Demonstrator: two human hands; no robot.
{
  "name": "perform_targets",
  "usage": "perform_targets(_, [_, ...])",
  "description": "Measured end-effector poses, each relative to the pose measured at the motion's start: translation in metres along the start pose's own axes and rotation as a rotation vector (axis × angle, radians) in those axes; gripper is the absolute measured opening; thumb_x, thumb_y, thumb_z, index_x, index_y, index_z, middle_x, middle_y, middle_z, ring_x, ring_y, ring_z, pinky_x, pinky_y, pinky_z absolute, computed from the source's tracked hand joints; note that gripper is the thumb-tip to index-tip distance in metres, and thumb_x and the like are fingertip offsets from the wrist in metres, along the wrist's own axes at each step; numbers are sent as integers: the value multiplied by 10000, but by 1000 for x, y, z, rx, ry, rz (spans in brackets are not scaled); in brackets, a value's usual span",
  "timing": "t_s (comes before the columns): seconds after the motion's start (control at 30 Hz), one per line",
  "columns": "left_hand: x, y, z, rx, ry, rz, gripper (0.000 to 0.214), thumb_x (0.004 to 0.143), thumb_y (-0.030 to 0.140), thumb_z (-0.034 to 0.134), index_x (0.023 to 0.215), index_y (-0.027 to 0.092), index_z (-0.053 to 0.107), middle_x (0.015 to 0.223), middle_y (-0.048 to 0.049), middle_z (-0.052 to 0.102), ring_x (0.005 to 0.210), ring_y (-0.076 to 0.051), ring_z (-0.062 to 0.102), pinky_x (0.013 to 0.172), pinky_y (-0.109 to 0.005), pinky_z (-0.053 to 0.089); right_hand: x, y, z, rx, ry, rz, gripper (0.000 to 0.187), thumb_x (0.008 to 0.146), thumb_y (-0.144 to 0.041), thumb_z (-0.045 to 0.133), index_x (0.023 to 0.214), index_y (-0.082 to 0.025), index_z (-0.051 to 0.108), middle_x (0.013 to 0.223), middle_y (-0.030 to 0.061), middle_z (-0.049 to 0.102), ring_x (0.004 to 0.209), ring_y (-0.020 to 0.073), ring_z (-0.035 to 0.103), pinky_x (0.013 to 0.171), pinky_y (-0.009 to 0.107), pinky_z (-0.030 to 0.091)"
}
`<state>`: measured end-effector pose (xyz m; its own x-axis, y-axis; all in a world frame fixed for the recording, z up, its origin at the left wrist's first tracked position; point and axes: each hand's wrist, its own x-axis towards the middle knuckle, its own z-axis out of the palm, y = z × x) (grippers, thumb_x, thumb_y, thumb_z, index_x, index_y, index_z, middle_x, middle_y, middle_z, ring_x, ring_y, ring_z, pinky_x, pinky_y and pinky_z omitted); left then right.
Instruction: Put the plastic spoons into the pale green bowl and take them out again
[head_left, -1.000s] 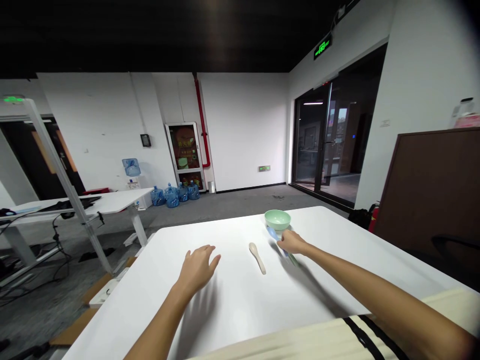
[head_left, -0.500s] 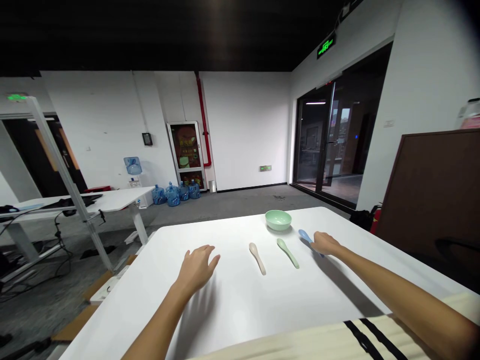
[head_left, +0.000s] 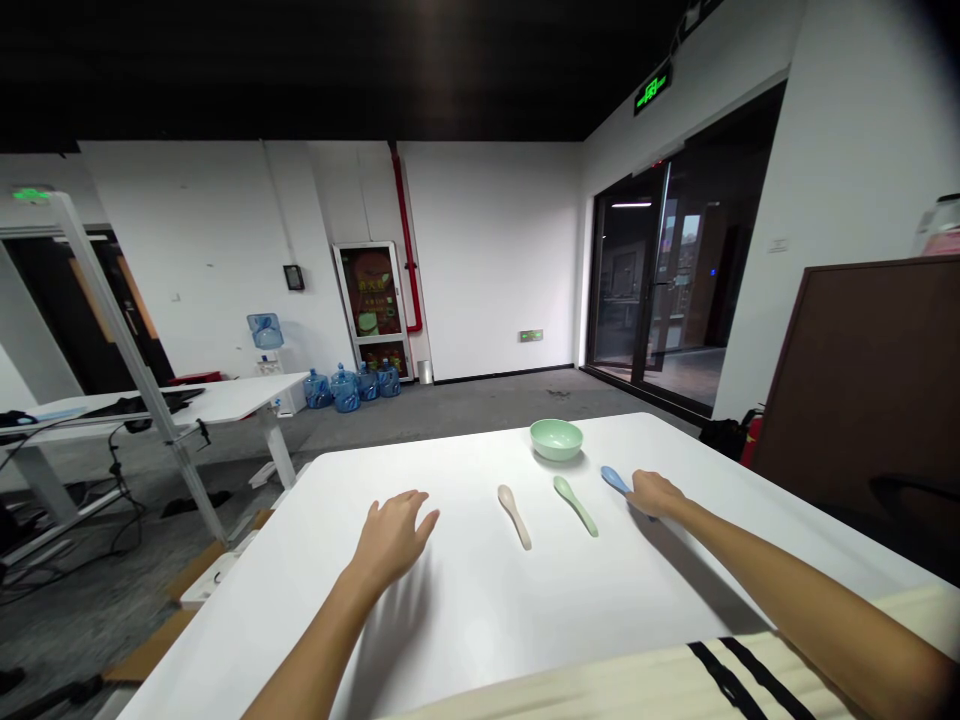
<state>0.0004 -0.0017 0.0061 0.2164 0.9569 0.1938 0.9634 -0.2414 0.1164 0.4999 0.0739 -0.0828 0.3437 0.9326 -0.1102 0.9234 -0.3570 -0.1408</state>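
Observation:
Three ceramic-looking spoons lie side by side on the white table point(head_left: 480, 620). The beige spoon point(head_left: 514, 516) is furthest left, with the pale green spoon point(head_left: 576, 505) to its right. My right hand point(head_left: 655, 493) is shut on the handle of the blue spoon point(head_left: 613, 480), whose bowl sticks out to the left of my fingers. A mint green bowl point(head_left: 556, 439) stands near the far edge, behind the green spoon. My left hand point(head_left: 394, 535) rests on the tabletop left of the beige spoon, holding nothing, with its fingers apart.
Cream striped clothing point(head_left: 720, 670) crosses the near table edge. A white desk point(head_left: 172, 405) and a metal pole point(head_left: 127, 340) stand to the left. A dark brown panel point(head_left: 862, 400) and a red fire extinguisher point(head_left: 752, 440) stand to the right.
The green spoon now lies on the table, apart from my right hand. My right hand has moved right with the blue spoon. My left hand has barely moved.

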Motion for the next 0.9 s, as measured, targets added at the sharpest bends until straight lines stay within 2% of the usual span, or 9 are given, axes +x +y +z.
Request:
perform_targets(0.33, [-1, 1, -1, -12, -10, 1, 472, 1065, 431, 407, 1423, 227, 638, 1513, -123, 643, 1395, -319, 598, 1217, -599, 356, -1, 3, 0, 14, -5, -5, 143, 895, -244, 595, 979, -151, 664, 1067, 172, 719, 925, 283, 721, 695, 325, 452])
perform_targets(0.67, [-2, 2, -3, -19, -4, 6, 473, 1063, 429, 398, 1414, 233, 647, 1502, -121, 652, 1381, -314, 607, 1212, -576, 365, -3, 2, -1, 53, -8, -1, 100, 855, -235, 633, 912, -160, 667, 978, 161, 729, 875, 286, 724, 698, 336, 464])
perform_targets(0.9, [-2, 0, -2, -30, 1, 10, 466, 1058, 431, 403, 1402, 247, 657, 1495, -115, 659, 1358, -311, 622, 1212, -568, 367, -5, 0, -4, 66, -14, 1, 173, 891, -329, 630, 874, -162, 669, 1011, 188, 740, 847, 288, 719, 677, 351, 457])
